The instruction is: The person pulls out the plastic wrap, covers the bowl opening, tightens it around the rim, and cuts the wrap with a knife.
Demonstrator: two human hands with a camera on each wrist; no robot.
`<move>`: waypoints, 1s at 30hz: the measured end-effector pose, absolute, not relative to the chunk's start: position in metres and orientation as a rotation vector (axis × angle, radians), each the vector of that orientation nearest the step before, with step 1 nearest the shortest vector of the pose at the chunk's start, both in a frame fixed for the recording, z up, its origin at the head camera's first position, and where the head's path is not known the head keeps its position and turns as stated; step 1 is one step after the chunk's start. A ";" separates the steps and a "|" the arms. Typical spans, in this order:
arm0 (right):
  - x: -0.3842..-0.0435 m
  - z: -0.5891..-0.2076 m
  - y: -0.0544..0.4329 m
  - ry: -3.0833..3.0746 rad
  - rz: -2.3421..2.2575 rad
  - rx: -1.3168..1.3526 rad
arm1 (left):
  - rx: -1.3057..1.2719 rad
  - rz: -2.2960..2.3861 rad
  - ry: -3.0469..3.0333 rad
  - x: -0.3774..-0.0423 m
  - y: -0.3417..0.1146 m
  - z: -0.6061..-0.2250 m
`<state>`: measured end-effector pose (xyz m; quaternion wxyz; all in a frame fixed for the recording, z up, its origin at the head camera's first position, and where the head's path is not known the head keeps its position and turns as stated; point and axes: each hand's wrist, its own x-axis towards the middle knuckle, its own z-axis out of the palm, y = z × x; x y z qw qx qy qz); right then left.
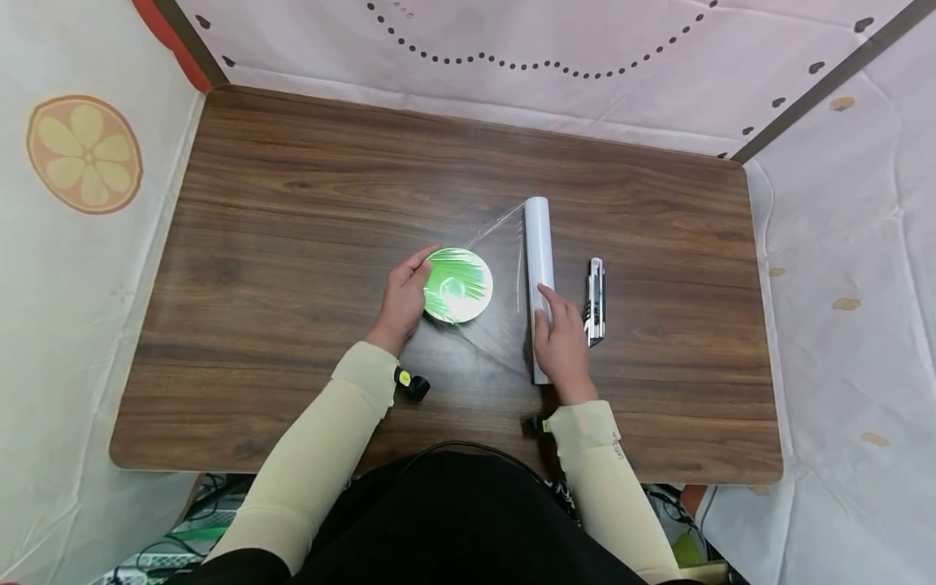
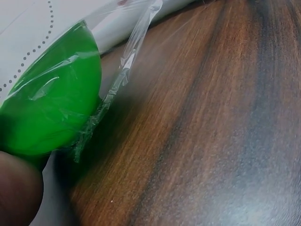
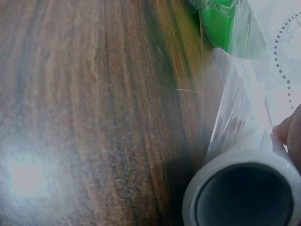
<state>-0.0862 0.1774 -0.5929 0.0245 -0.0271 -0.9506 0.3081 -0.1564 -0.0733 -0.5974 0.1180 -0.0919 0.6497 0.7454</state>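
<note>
My left hand (image 1: 404,301) grips the left rim of a round green bowl (image 1: 458,284), tilted toward the head camera. Clear cling film (image 1: 497,325) covers the bowl and stretches from it to a white roll of cling film (image 1: 539,244). In the left wrist view the film hangs in a crumpled strand past the edge of the green bowl (image 2: 56,94). My right hand (image 1: 565,345) holds the lower half of the roll, with thumb and index finger over it; the other fingers are mostly hidden. The roll's hollow end (image 3: 244,193) faces the right wrist camera.
A utility knife (image 1: 595,301) lies on the wooden table (image 1: 307,203), just right of the roll and close to my right hand. White printed cloth (image 1: 512,81) hangs around the back and both sides of the table.
</note>
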 end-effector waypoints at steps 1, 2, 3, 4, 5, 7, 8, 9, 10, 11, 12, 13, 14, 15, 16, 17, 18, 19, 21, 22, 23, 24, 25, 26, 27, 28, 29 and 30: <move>-0.086 -0.593 0.177 -2.945 0.954 -0.089 | -0.267 2.183 1.897 -0.157 -0.074 -0.597; -0.086 -0.592 0.177 -2.948 0.956 -0.093 | -0.265 2.189 1.890 -0.157 -0.074 -0.595; -0.086 -0.592 0.177 -2.948 0.957 -0.093 | -0.266 2.192 1.882 -0.156 -0.075 -0.593; -0.085 -0.592 0.177 -2.947 0.960 -0.097 | -0.266 2.196 1.874 -0.156 -0.075 -0.591; -0.085 -0.592 0.177 -2.947 0.960 -0.102 | -0.266 2.195 1.869 -0.156 -0.076 -0.588; -0.084 -0.592 0.176 -2.940 0.965 -0.107 | -0.263 2.192 1.863 -0.155 -0.077 -0.583; -0.084 -0.592 0.176 -2.935 0.963 -0.107 | -0.265 2.196 1.856 -0.155 -0.077 -0.581; -0.083 -0.592 0.175 -2.930 0.960 -0.108 | -0.266 2.197 1.851 -0.155 -0.077 -0.580; -0.083 -0.592 0.175 -2.925 0.955 -0.110 | -0.268 2.195 1.850 -0.155 -0.077 -0.580; -0.083 -0.592 0.174 -2.920 0.950 -0.110 | -0.270 2.196 1.850 -0.156 -0.077 -0.581; -0.082 -0.592 0.174 -2.914 0.944 -0.110 | -0.269 2.194 1.852 -0.157 -0.077 -0.583; -0.082 -0.592 0.174 -2.910 0.939 -0.114 | -0.269 2.188 1.858 -0.157 -0.077 -0.585; -0.082 -0.592 0.173 -2.905 0.934 -0.117 | -0.270 2.187 1.861 -0.158 -0.077 -0.588; -0.081 -0.592 0.173 -2.902 0.931 -0.122 | -0.270 2.182 1.868 -0.159 -0.077 -0.590; -0.081 -0.593 0.173 -2.900 0.930 -0.130 | -0.269 2.178 1.875 -0.159 -0.077 -0.592; -0.081 -0.593 0.173 -2.899 0.930 -0.138 | -0.264 2.174 1.881 -0.159 -0.077 -0.594; -0.081 -0.593 0.173 -2.899 0.929 -0.146 | -0.264 2.169 1.887 -0.159 -0.077 -0.595; -0.081 -0.593 0.172 -2.900 0.932 -0.152 | -0.263 2.167 1.888 -0.159 -0.076 -0.596; -0.081 -0.594 0.172 -2.906 0.931 -0.162 | -0.260 2.168 1.891 -0.160 -0.076 -0.598; -0.081 -0.594 0.172 -2.910 0.930 -0.166 | -0.259 2.168 1.895 -0.160 -0.076 -0.599; -0.081 -0.594 0.172 -2.912 0.927 -0.167 | -0.254 2.171 1.896 -0.160 -0.077 -0.599; -0.082 -0.594 0.172 -2.911 0.926 -0.168 | -0.252 2.174 1.898 -0.159 -0.077 -0.599; -0.082 -0.595 0.172 -2.911 0.924 -0.170 | -0.249 2.172 1.900 -0.160 -0.077 -0.599; -0.082 -0.595 0.171 -2.910 0.922 -0.171 | -0.249 2.169 1.901 -0.159 -0.077 -0.596; -0.082 -0.595 0.171 -2.908 0.921 -0.172 | -0.247 2.164 1.902 -0.158 -0.078 -0.593; -0.082 -0.595 0.171 -2.904 0.918 -0.170 | -0.245 2.158 1.902 -0.157 -0.078 -0.590; -0.082 -0.595 0.171 -2.899 0.916 -0.164 | -0.243 2.152 1.899 -0.157 -0.078 -0.586; -0.082 -0.595 0.172 -2.898 0.916 -0.160 | -0.243 2.140 1.903 -0.156 -0.078 -0.584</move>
